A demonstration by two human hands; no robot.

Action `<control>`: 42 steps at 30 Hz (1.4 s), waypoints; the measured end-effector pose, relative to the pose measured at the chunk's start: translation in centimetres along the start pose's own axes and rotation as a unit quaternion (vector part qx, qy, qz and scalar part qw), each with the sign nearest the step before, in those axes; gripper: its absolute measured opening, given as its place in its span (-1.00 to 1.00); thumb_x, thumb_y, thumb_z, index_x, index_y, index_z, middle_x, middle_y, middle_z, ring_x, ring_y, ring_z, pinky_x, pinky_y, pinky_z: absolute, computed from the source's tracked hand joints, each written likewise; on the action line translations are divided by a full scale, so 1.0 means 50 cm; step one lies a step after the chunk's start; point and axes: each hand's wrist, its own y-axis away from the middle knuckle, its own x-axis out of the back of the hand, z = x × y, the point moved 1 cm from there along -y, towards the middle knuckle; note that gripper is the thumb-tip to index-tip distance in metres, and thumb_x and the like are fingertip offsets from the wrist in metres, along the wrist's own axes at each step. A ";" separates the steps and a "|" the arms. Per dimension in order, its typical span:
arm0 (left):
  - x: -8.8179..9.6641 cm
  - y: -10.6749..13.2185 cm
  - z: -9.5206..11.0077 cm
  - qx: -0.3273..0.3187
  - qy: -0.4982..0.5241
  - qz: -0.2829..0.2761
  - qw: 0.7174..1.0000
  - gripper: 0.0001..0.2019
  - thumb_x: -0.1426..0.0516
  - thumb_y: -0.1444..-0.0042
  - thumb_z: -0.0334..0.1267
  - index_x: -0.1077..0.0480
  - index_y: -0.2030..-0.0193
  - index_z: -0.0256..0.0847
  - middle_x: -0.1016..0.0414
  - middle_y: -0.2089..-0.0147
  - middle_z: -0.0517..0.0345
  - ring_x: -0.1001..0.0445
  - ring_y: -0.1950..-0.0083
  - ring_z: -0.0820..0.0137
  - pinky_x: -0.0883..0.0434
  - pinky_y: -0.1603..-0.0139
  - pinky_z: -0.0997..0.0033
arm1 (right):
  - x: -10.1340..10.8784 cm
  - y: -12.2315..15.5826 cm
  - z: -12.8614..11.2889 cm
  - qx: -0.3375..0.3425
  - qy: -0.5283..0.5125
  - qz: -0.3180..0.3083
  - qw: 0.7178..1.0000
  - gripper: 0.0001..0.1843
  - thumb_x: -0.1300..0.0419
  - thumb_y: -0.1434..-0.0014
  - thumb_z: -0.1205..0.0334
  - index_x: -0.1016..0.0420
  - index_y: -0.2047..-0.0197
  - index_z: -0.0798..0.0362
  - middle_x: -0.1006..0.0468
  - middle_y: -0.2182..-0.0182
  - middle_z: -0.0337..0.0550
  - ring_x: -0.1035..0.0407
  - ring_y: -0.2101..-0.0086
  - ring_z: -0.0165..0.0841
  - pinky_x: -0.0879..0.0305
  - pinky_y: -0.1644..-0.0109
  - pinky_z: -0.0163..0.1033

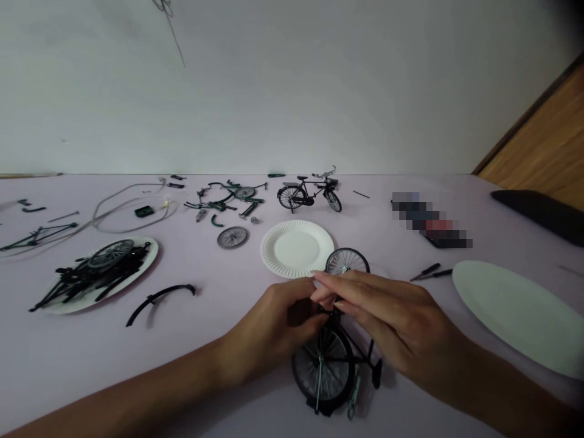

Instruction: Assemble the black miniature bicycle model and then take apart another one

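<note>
A black model bicycle (pixel 323 371) stands in front of me, one wheel near me and its other wheel (pixel 351 258) beyond my hands. My left hand (pixel 269 319) has its thumb and fingers closed on the frame just above the near wheel. From the right, my right hand (pixel 401 319) reaches over the same spot, fingertips pressed together on the bicycle. My fingers hide the exact part between them. A small pale green metal piece (pixel 353 398) sits beside the near wheel, low on the bicycle.
Beyond my hands lies a round paper plate (pixel 296 246), with a complete model bicycle (pixel 308 194) behind it. To the left are an oval plate (pixel 152 246) of black parts, a curved mudguard (pixel 159 298) and a loose wheel (pixel 232 237). Screwdrivers (pixel 431 272) and another oval plate (pixel 515 310) lie right.
</note>
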 end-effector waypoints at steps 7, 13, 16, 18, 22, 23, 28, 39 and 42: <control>0.003 0.000 0.001 0.036 -0.023 0.001 0.999 -0.94 -0.14 -0.20 -0.41 -0.42 0.20 -0.28 -0.47 0.25 0.17 -0.39 0.24 0.42 -0.35 0.24 0.45 | 0.001 -0.005 0.000 -0.054 0.037 0.069 0.995 -0.87 -0.26 -0.24 0.41 -0.55 0.14 0.06 -0.67 0.28 -0.30 -0.55 0.31 -0.54 -0.40 0.16 -0.52; 0.001 0.002 -0.001 0.031 -0.003 0.013 0.999 -0.96 -0.14 -0.21 -0.38 -0.42 0.22 -0.24 -0.48 0.28 0.21 -0.38 0.27 0.46 -0.35 0.26 0.49 | -0.001 -0.006 -0.002 -0.035 0.046 0.094 0.994 -0.94 -0.32 -0.21 0.33 -0.50 0.25 0.05 -0.62 0.37 -0.31 -0.51 0.38 -0.52 -0.38 0.23 -0.46; 0.001 0.003 0.001 0.044 0.003 0.005 0.999 -0.93 -0.15 -0.21 -0.37 -0.43 0.17 -0.23 -0.50 0.23 0.18 -0.41 0.26 0.45 -0.37 0.25 0.48 | 0.017 0.003 -0.006 -0.039 0.080 0.121 0.989 -0.91 -0.25 -0.26 0.34 -0.48 0.16 0.00 -0.63 0.32 -0.34 -0.51 0.32 -0.52 -0.36 0.20 -0.47; 0.001 0.003 0.002 0.051 0.009 -0.001 0.999 -0.91 -0.15 -0.22 -0.35 -0.44 0.15 -0.23 -0.51 0.23 0.15 -0.41 0.28 0.45 -0.38 0.28 0.48 | 0.039 0.010 -0.005 -0.073 0.121 0.151 0.978 -0.90 -0.18 -0.31 0.33 -0.46 0.13 -0.04 -0.59 0.36 -0.38 -0.47 0.38 -0.54 -0.33 0.25 -0.46; 0.002 0.004 0.003 0.035 -0.002 -0.007 0.999 -0.90 -0.13 -0.25 -0.34 -0.44 0.12 -0.23 -0.51 0.18 0.12 -0.43 0.23 0.44 -0.40 0.22 0.47 | 0.084 0.017 0.017 -0.180 0.176 0.107 0.962 -0.85 -0.09 -0.37 0.19 -0.47 0.21 -0.06 -0.53 0.41 -0.33 -0.40 0.43 -0.46 -0.25 0.37 -0.35; 0.003 0.005 0.003 0.026 -0.008 -0.007 1.000 -0.89 -0.13 -0.25 -0.34 -0.44 0.12 -0.22 -0.50 0.15 0.11 -0.44 0.20 0.43 -0.40 0.20 0.46 | 0.092 0.018 0.027 -0.212 0.177 0.081 0.958 -0.82 -0.09 -0.37 0.13 -0.46 0.23 -0.05 -0.54 0.40 -0.31 -0.41 0.40 -0.43 -0.24 0.37 -0.32; 0.009 0.008 0.001 -0.016 -0.012 -0.010 1.000 -0.89 -0.10 -0.28 -0.35 -0.42 0.09 -0.20 -0.47 0.12 0.10 -0.45 0.12 0.40 -0.40 0.11 0.43 | 0.105 0.025 0.061 -0.322 0.140 0.000 0.936 -0.69 -0.04 -0.35 -0.07 -0.43 0.23 -0.05 -0.47 0.48 -0.29 -0.30 0.47 -0.38 -0.15 0.41 -0.25; 0.009 0.010 -0.006 -0.052 -0.004 -0.024 0.998 -0.83 -0.08 -0.31 -0.39 -0.45 0.04 -0.17 -0.45 0.04 0.10 -0.45 0.05 0.43 -0.39 0.02 0.47 | 0.056 0.023 0.083 -0.368 0.031 -0.056 0.928 -0.69 -0.02 -0.35 -0.05 -0.38 0.03 -0.05 -0.51 0.43 -0.28 -0.30 0.45 -0.37 -0.15 0.37 -0.26; 0.008 0.010 -0.010 -0.045 -0.008 -0.026 0.999 -0.83 -0.09 -0.30 -0.39 -0.45 0.04 -0.17 -0.48 0.07 0.11 -0.46 0.05 0.42 -0.39 0.03 0.45 | 0.050 0.025 0.089 -0.356 -0.002 -0.047 0.933 -0.68 0.00 -0.36 -0.04 -0.37 0.21 0.02 -0.40 0.47 -0.30 -0.25 0.45 -0.40 -0.12 0.37 -0.28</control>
